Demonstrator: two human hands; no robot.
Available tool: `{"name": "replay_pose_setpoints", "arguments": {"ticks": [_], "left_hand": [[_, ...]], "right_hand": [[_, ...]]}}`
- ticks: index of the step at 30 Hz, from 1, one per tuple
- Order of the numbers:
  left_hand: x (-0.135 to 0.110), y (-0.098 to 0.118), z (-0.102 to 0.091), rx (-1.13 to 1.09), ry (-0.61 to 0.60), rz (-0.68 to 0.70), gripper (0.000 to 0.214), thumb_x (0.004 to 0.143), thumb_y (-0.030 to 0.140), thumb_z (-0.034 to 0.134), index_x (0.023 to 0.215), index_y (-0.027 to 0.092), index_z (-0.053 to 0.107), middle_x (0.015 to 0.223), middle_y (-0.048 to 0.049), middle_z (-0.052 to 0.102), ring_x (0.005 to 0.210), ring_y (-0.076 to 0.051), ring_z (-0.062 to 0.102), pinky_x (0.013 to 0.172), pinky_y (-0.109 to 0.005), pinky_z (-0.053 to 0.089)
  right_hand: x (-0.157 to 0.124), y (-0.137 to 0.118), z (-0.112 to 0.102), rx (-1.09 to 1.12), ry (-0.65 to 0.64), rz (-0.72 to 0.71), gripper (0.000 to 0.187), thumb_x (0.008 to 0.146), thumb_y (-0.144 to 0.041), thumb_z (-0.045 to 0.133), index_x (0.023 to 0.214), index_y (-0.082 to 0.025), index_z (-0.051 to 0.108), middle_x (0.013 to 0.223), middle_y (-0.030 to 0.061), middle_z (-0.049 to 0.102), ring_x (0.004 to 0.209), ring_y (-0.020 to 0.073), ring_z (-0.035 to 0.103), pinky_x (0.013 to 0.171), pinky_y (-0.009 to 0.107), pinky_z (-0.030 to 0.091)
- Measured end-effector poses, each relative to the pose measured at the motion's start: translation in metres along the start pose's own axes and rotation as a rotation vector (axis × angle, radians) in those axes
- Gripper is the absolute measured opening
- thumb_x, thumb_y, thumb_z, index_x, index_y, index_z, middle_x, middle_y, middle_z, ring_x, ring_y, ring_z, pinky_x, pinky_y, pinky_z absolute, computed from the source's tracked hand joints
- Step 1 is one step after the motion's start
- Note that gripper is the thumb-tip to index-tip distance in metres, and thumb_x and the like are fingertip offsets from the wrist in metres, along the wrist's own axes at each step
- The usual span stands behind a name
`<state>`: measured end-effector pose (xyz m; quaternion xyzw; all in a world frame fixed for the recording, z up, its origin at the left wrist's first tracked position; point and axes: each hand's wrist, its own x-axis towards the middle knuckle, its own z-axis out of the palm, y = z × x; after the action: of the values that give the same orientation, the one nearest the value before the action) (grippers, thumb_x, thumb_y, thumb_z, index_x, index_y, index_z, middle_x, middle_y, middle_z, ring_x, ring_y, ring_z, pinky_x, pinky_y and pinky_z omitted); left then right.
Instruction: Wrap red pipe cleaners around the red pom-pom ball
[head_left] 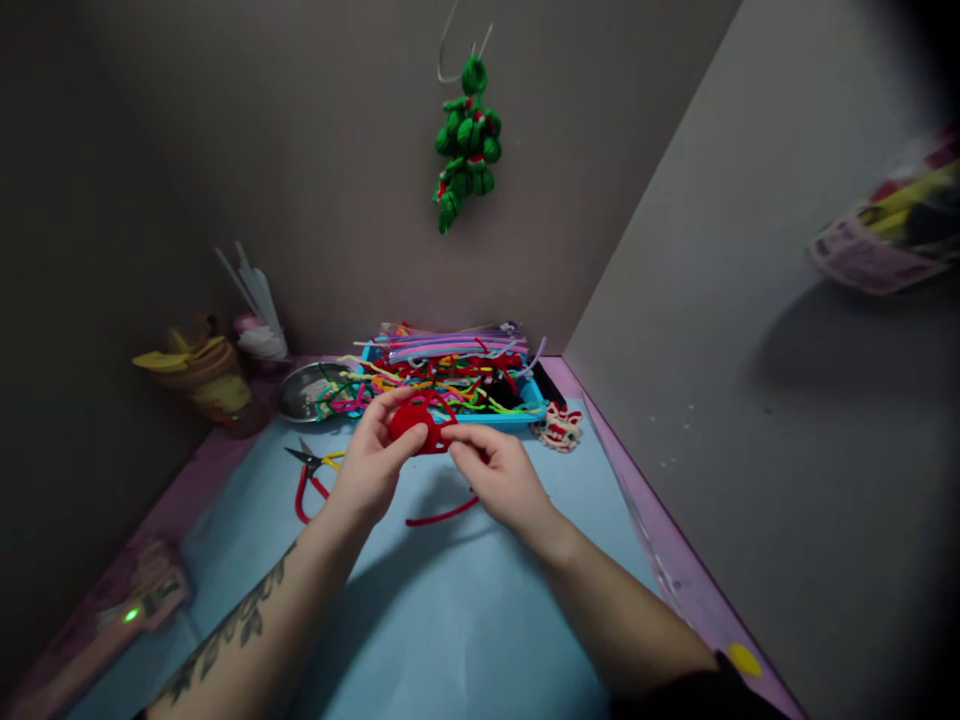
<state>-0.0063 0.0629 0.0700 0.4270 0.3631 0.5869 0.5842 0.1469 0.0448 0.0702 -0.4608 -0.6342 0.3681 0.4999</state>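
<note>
My left hand [379,455] is closed on a red pipe-cleaner piece [409,422], its thumb across the front. The piece has a solid rounded part and an openwork looped side on the right. At that looped side, my right hand [504,475] pinches the edge between thumb and bent fingers. A loose end of red pipe cleaner [442,515] shows below my right hand; where its upper end goes is hidden. Red-handled scissors [311,478] lie spread apart on the blue sheet, left of my left wrist.
A blue tray [487,423] full of colourful pipe cleaners stands at the back, beside a metal bowl [304,392]. Right of it lies a white-and-red pipe-cleaner figure [559,430]. A glue gun [139,615] with a green light lies left. A green ornament [466,145] hangs on the wall.
</note>
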Motion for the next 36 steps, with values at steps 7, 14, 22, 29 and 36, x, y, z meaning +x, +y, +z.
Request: {"name": "replay_pose_setpoints", "arguments": {"ticks": [7,14,22,29,36], "left_hand": [[-0.003,0.000,0.001,0.045,-0.003,0.017,0.053,0.067,0.022,0.079,0.113,0.022,0.053,0.091,-0.0009,0.064,0.073,-0.012,0.060,0.067,-0.025,0.049],[-0.003,0.000,0.001,0.119,-0.032,0.010,0.053,0.068,0.020,0.077,0.114,0.020,0.051,0.094,-0.0015,0.062,0.078,-0.013,0.059,0.070,-0.025,0.050],[-0.006,0.005,0.001,0.140,-0.227,-0.060,0.060,0.069,0.021,0.076,0.123,0.022,0.049,0.081,0.0011,0.061,0.067,-0.012,0.055,0.060,-0.023,0.046],[0.003,0.009,-0.012,0.273,-0.182,-0.089,0.067,0.073,0.034,0.073,0.131,0.021,0.042,0.094,-0.0032,0.062,0.071,-0.013,0.059,0.061,-0.024,0.049],[0.000,0.018,-0.008,0.519,0.093,0.077,0.027,0.073,0.041,0.068,0.082,0.017,0.059,0.067,0.0008,0.060,0.052,-0.012,0.056,0.046,-0.022,0.041]], "right_hand": [[0.002,0.007,0.001,-0.060,0.041,-0.014,0.010,0.077,-0.020,0.065,0.082,-0.020,0.074,0.084,0.0043,0.076,0.078,0.0196,0.070,0.075,0.033,0.055],[0.004,0.011,-0.004,-0.150,0.081,-0.200,0.015,0.082,-0.018,0.060,0.085,-0.022,0.075,0.084,0.0030,0.076,0.077,0.0177,0.068,0.075,0.029,0.052],[0.019,0.013,-0.018,-0.065,-0.153,-0.082,0.015,0.079,-0.026,0.061,0.068,-0.019,0.068,0.069,0.0004,0.057,0.066,0.0136,0.054,0.062,0.025,0.043],[0.024,0.017,-0.020,0.029,-0.140,-0.033,0.017,0.079,-0.030,0.061,0.068,-0.019,0.062,0.072,-0.0004,0.055,0.071,0.0138,0.052,0.070,0.027,0.043],[0.020,0.019,-0.009,0.026,0.283,-0.054,0.016,0.086,-0.032,0.052,0.080,-0.019,0.059,0.073,-0.0001,0.060,0.069,0.0139,0.054,0.065,0.025,0.044]]}}
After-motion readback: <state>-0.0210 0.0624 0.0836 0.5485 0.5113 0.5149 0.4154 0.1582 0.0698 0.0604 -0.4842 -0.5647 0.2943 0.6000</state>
